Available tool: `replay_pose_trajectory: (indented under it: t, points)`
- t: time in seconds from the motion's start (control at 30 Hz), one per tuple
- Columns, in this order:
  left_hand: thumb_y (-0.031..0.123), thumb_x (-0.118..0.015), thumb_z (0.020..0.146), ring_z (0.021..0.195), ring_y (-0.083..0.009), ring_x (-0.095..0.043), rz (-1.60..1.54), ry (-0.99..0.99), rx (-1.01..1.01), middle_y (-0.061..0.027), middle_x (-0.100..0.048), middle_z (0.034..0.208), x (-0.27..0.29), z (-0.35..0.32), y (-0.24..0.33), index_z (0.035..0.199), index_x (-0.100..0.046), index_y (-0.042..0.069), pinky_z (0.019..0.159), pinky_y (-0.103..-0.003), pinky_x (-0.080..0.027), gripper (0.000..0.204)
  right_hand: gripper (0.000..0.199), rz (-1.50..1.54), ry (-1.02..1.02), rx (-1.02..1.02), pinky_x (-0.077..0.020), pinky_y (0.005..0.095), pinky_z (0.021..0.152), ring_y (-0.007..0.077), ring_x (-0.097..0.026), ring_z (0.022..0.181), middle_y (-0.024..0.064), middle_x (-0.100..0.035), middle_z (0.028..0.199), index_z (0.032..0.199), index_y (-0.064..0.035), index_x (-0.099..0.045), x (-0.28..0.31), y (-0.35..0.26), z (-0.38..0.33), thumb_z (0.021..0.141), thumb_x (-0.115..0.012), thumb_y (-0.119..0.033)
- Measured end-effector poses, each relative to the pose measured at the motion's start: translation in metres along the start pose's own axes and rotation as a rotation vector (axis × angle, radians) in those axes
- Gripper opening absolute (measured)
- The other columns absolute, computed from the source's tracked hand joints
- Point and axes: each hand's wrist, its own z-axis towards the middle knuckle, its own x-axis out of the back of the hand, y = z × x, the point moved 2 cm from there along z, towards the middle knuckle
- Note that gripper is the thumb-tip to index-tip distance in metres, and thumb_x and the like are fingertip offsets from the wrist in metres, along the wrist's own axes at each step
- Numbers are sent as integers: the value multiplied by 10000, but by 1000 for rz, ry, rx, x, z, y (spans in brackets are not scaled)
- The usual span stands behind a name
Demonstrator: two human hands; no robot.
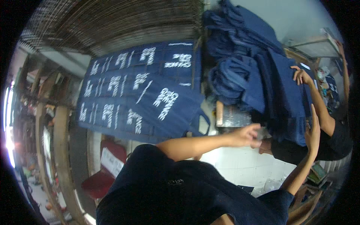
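Observation:
My left hand [246, 135] reaches across to the right, slightly blurred, with its fingers apart and nothing in it. It hovers just below the navy cloth pile [262, 75]. My right hand [313, 129] is raised with straight fingers, beside the lower right edge of that pile; whether it touches the cloth I cannot tell. Left of the pile, a navy cloth bag [165, 107] with white print and a loop handle lies at a slant over rows of printed navy cloth [101, 93] on a wire rack.
A co-worker's hand [301, 75] rests on the pile's right side; that person sits at the far right. A plastic-wrapped bundle [232, 114] lies under the pile. Wire racks [112, 22] rise at the back. A dark red chair [99, 183] stands lower left, near wooden posts [60, 138].

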Motion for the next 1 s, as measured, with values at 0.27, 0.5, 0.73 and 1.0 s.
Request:
replay_pose_trajectory:
  t: [0.27, 0.5, 0.73, 1.0]
  points:
    - [163, -612, 871, 936, -144, -569, -44, 637, 44, -60, -600, 951, 38, -263, -66, 1223, -481, 35, 808, -298, -455, 397, 524, 1056, -473, -233, -451, 265, 780, 150, -568, 874, 76, -618, 1008, 1258, -27, -483, -228, -216, -24, 812, -674, -224]
    - [250, -575, 894, 857, -126, -553, -354, 1214, -34, -85, -579, 1041, -4, -391, -115, 1265, -459, 59, 766, -273, -456, 433, 325, 1117, -580, -437, -439, 279, 735, 158, -570, 775, 63, -635, 861, 1027, -1, -626, -345, -290, 9, 770, -705, -183]
    - [278, -635, 854, 877, -134, -552, -257, 1458, -148, -70, -587, 1036, -29, -485, -152, 1249, -483, 70, 765, -284, -462, 471, 237, 1078, -476, 85, -415, 234, 697, 108, -528, 744, 5, -567, 836, 911, -68, -571, -285, -342, 54, 733, -595, 88]
    - [388, -703, 716, 973, -310, -546, 1125, 1732, -453, -142, -571, 1047, 14, -604, 7, 1170, -552, 65, 842, -393, -441, 577, 173, 496, -299, 1050, -383, 258, 853, 162, -534, 894, 98, -564, 876, 937, 29, -510, -41, -615, 14, 789, -454, 99]
